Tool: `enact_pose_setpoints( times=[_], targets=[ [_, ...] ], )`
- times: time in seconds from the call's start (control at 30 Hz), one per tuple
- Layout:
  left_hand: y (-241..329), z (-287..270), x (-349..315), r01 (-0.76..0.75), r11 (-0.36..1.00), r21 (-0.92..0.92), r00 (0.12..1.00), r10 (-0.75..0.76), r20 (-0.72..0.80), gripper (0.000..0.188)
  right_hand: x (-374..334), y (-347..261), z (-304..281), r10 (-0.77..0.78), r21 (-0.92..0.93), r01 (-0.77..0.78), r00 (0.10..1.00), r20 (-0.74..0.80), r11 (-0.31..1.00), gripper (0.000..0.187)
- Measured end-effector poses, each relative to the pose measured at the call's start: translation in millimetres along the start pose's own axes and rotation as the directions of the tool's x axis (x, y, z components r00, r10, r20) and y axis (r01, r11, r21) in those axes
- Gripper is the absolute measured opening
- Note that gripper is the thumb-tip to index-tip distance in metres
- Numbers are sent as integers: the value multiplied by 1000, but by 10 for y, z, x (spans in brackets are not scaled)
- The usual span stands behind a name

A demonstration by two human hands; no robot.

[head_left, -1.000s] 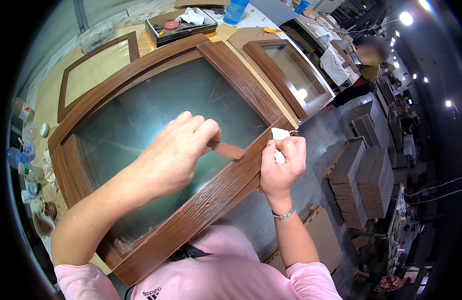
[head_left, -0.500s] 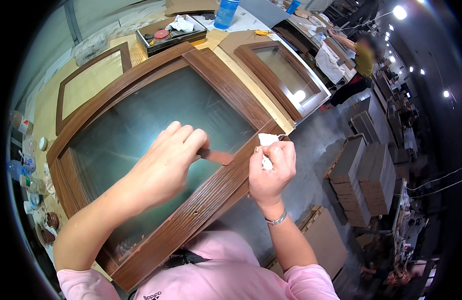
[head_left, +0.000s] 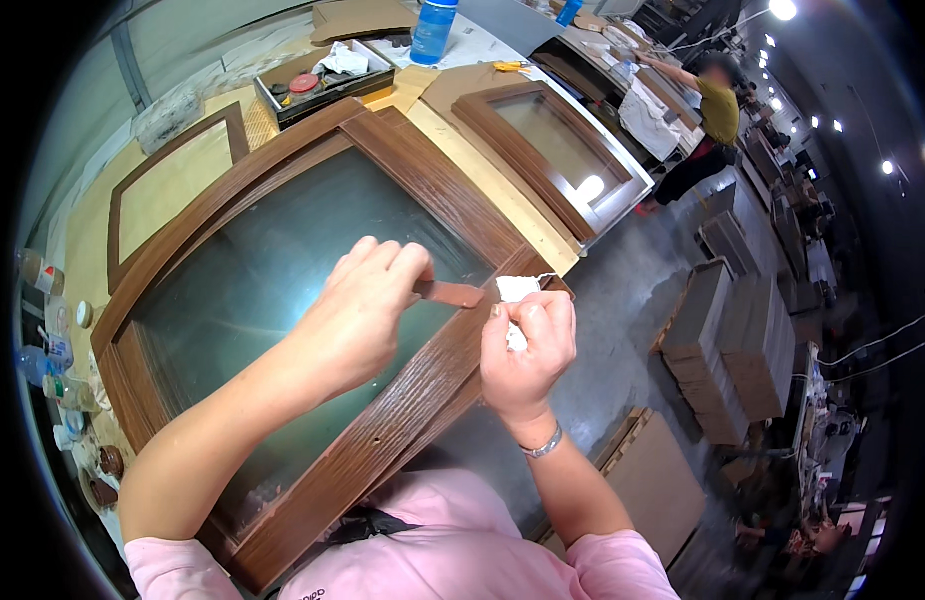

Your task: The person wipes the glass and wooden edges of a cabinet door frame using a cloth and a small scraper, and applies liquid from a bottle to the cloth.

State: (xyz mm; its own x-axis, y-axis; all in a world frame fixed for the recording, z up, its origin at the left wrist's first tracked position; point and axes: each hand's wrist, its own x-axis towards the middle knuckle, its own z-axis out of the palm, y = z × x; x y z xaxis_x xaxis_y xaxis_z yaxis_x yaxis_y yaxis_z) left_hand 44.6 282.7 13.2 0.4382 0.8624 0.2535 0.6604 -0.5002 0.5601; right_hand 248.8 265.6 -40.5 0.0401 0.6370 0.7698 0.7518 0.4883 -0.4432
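Note:
A large brown wooden frame (head_left: 383, 445) with a frosted glass pane (head_left: 303, 250) lies on the worktable before me. Over the glass, my left hand (head_left: 363, 315) is closed on a putty knife (head_left: 453, 293) with a flat, reddish-brown coated blade; its handle is hidden in my fist. The blade's tip is at the inner edge of the near right rail, close to the far right corner. At that rail's outer side, my right hand (head_left: 530, 352) is closed around a crumpled white cloth (head_left: 518, 288), which sticks out above and between the fingers.
A smaller glazed frame (head_left: 558, 150) lies beyond the large one, and a thin frame (head_left: 123, 190) at the far left. A tool box (head_left: 328, 85) and blue bottle (head_left: 435, 32) stand at the back. Stacked boards (head_left: 718, 345) occupy the right-hand floor. Another person (head_left: 718, 110) stands farther off.
My left hand has carried the putty knife to the right and away along the rail, nearer to my right hand. My right hand keeps about the same place on the frame. The whole view has shifted slightly.

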Motion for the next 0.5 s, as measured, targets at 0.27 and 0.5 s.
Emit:
enact_pose_setpoints(
  times=[0.27, 0.5],
  targets=[
    [-33, 66, 120, 6, 1000, -6, 999, -6, -50, 20, -2, 5, 9, -8, 6, 8, 1000, -5, 1000, 10],
    [42, 54, 117, 48, 999, -16, 998, -48, -27, 15, -4, 9, 14, -5, 5, 5, 1000, -9, 1000, 10]
  ],
)
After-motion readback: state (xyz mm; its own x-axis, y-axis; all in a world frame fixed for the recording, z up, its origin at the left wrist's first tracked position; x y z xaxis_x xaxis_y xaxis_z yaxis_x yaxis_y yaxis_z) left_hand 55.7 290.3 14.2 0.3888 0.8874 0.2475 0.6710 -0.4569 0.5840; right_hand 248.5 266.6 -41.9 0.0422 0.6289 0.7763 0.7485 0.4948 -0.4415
